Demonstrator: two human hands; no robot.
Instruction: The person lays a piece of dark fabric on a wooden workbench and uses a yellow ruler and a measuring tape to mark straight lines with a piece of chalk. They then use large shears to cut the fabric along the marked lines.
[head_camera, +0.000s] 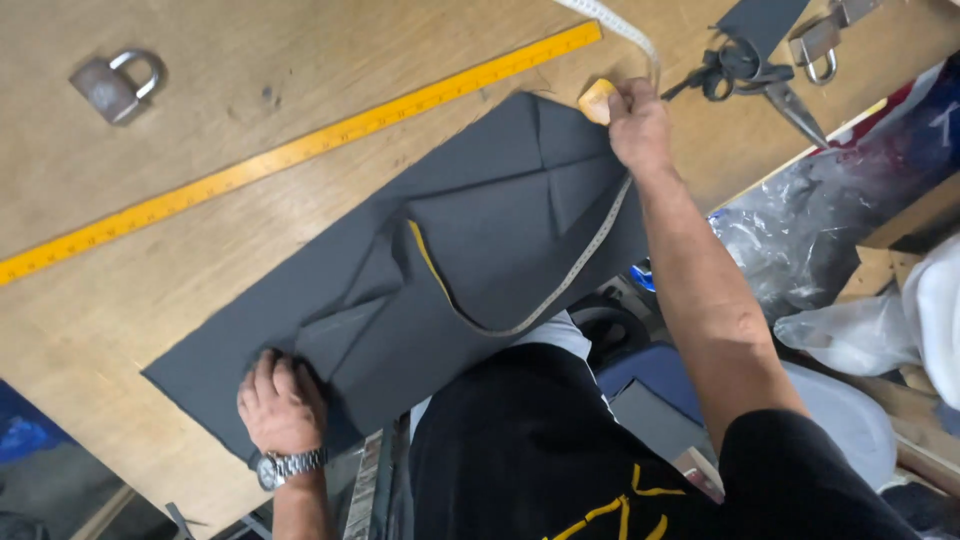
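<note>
Head view of a cutting bench. The left hand (282, 402), wearing a metal wristwatch (290, 466), lies palm down with fingers spread flat and holding nothing; the fingertips press the near corner of a dark grey fabric piece (470, 250), just beside a folded pleat. The right hand (638, 125) is closed in a narrow pinch on a yellowish block of tailor's chalk (597, 100), its tip touching the far corner of the fabric; whether the same fingers also grip the measuring tape (560, 285) that passes beneath them cannot be told. The tape runs from beyond these fingers down across the cloth in a slack loop, its yellow underside showing near the fold. The fabric rests on the wooden table (250, 80), its near edge overhanging toward the body.

Beyond the right fingers lie black-handled scissors (755, 80) with a metal clip (820, 45) beside them; a long yellow ruler (300, 150) lies well beyond the left fingers, and a padlock (117, 85) farther off still.

Risks, as judged: the cloth is pinned at two far-apart corners only, so a chalk stroke could drag the loose middle and distort the folds; the slack tape may slide and give a false measure; the overhanging edge could pull the piece off the table if the left hand's pressure eases.
</note>
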